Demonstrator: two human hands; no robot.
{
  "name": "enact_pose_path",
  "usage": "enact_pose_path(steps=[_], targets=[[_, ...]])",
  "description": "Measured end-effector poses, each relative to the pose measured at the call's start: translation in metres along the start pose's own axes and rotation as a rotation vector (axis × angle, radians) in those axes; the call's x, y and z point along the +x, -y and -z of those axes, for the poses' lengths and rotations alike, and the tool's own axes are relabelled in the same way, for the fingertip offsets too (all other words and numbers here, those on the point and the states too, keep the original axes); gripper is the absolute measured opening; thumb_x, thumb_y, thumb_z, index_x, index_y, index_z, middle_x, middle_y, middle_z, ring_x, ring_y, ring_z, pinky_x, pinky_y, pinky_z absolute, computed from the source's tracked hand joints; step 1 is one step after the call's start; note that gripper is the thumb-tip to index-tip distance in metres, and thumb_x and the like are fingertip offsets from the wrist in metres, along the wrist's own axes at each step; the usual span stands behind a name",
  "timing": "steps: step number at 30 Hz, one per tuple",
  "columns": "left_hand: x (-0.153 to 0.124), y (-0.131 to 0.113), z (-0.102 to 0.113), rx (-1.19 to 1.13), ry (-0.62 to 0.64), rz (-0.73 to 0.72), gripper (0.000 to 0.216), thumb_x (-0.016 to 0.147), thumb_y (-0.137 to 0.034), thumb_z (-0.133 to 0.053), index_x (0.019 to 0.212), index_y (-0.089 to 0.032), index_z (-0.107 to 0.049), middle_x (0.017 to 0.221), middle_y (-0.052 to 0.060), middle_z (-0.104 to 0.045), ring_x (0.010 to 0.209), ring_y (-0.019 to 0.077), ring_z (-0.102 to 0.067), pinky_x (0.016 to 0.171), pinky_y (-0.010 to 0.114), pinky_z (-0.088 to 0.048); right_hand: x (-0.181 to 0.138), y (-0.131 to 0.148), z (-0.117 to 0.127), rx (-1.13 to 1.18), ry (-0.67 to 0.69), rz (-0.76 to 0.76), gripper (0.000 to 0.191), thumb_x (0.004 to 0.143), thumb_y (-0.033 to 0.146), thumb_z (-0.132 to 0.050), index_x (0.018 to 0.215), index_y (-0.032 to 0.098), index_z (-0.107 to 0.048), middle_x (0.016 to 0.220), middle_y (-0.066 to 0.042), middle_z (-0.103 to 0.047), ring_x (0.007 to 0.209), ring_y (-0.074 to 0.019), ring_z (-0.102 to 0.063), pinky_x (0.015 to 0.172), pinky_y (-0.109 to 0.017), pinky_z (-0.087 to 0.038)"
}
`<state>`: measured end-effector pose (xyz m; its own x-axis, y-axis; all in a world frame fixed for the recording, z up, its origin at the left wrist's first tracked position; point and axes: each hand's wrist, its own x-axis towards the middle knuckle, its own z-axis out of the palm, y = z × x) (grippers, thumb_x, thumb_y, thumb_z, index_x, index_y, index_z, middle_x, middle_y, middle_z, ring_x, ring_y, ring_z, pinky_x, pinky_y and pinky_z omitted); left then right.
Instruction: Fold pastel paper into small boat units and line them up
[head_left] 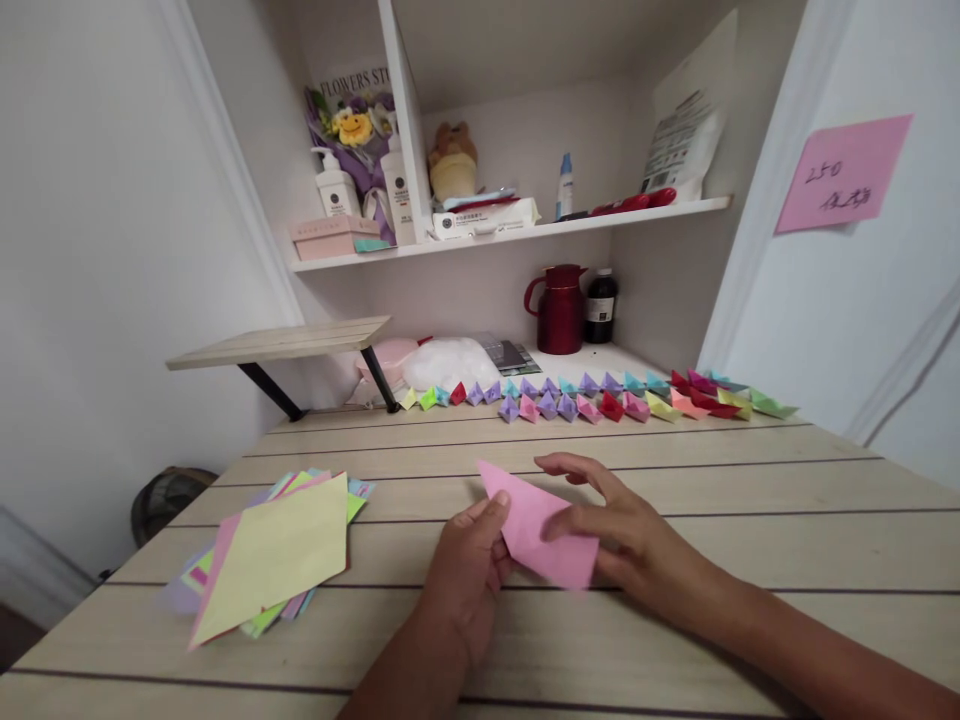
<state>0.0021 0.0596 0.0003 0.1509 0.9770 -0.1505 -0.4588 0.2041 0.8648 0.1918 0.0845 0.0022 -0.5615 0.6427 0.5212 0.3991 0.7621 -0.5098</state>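
Note:
A folded pink paper sheet lies on the wooden table just in front of me. My left hand pinches its left edge between thumb and curled fingers. My right hand rests on the sheet's right side, its thumb pressing the paper and its fingers stretched above it. To the left sits a loose stack of coloured paper squares with a pale yellow sheet on top. Along the table's far edge runs a row of several small folded paper boats in purple, pink, red, blue and green.
A small raised wooden shelf stands at the back left. Behind the boats are a white plastic bag, a red jug and a dark bottle. A wall shelf carries bottles and boxes. A pink note hangs on the right wall.

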Motion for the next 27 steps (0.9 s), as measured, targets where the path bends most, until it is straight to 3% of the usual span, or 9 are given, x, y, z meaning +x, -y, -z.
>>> enact_pose_path(steps=[6,9,12,14,18,22,24,27], targets=[[0.000,0.000,0.000,0.032,0.009,0.036,0.040,0.084,-0.039,-0.062,0.112,-0.010,-0.064,0.106,0.016,-0.069,0.093,0.0209,-0.065,0.086,0.032,-0.049,0.006,-0.010,0.002,0.287,-0.063,-0.199,0.017,0.085,0.035,-0.062,0.077,0.021,-0.067,0.118,-0.008,-0.054,0.113,-0.0243,-0.051,0.097,-0.037,-0.040],[0.001,0.000,0.001,0.053,0.039,0.035,0.041,0.084,-0.040,-0.061,0.112,-0.011,-0.065,0.107,0.016,-0.068,0.095,0.0217,-0.064,0.086,0.032,-0.049,0.007,-0.013,-0.001,0.375,-0.076,-0.265,0.022,0.083,0.037,-0.062,0.070,0.020,-0.060,0.101,-0.006,-0.060,0.097,-0.0220,-0.056,0.085,-0.033,-0.043],[0.001,0.001,0.001,0.090,0.067,0.041,0.040,0.084,-0.040,-0.061,0.110,-0.010,-0.066,0.107,0.016,-0.068,0.097,0.0218,-0.063,0.085,0.031,-0.048,0.006,-0.014,-0.006,0.402,-0.074,-0.348,0.021,0.078,0.035,-0.067,0.074,0.020,-0.053,0.076,0.001,-0.055,0.072,-0.0157,-0.051,0.066,-0.027,-0.040],[0.001,0.002,0.001,0.109,0.088,0.036,0.041,0.083,-0.040,-0.062,0.111,-0.011,-0.067,0.108,0.016,-0.068,0.097,0.0212,-0.063,0.083,0.029,-0.048,0.005,-0.013,-0.008,0.403,-0.092,-0.381,0.021,0.078,0.032,-0.067,0.076,0.021,-0.049,0.069,0.004,-0.049,0.065,-0.0133,-0.044,0.060,-0.024,-0.036],[0.005,0.003,-0.003,0.133,0.111,0.003,0.043,0.075,-0.037,-0.071,0.109,-0.012,-0.068,0.107,0.015,-0.069,0.094,0.0200,-0.063,0.081,0.026,-0.046,0.004,-0.009,-0.010,0.417,-0.130,-0.386,0.021,0.078,0.026,-0.066,0.076,0.021,-0.045,0.067,0.006,-0.043,0.063,-0.0116,-0.038,0.057,-0.023,-0.031],[0.010,0.005,-0.006,0.236,0.016,-0.058,0.042,0.064,-0.028,-0.076,0.102,-0.011,-0.071,0.096,0.013,-0.072,0.085,0.0206,-0.064,0.072,0.026,-0.046,0.004,-0.006,-0.011,0.466,-0.166,-0.399,0.020,0.079,0.024,-0.064,0.079,0.022,-0.044,0.068,0.007,-0.043,0.060,-0.0108,-0.038,0.055,-0.022,-0.031],[0.011,0.008,-0.006,0.306,-0.020,-0.104,0.037,0.062,-0.027,-0.075,0.095,-0.011,-0.072,0.085,0.010,-0.073,0.078,0.0205,-0.064,0.067,0.026,-0.046,0.005,-0.005,-0.011,0.511,-0.167,-0.394,0.021,0.079,0.023,-0.064,0.090,0.023,-0.047,0.072,0.006,-0.049,0.064,-0.0120,-0.045,0.059,-0.023,-0.036],[0.013,0.012,-0.003,0.441,-0.017,-0.191,0.023,0.065,-0.028,-0.070,0.083,-0.013,-0.072,0.072,0.005,-0.070,0.070,0.0187,-0.061,0.064,0.026,-0.044,0.006,-0.005,-0.009,0.530,-0.157,-0.388,0.045,0.075,0.021,-0.068,0.114,0.024,-0.047,0.089,0.000,-0.060,0.084,-0.0167,-0.056,0.076,-0.029,-0.043]])
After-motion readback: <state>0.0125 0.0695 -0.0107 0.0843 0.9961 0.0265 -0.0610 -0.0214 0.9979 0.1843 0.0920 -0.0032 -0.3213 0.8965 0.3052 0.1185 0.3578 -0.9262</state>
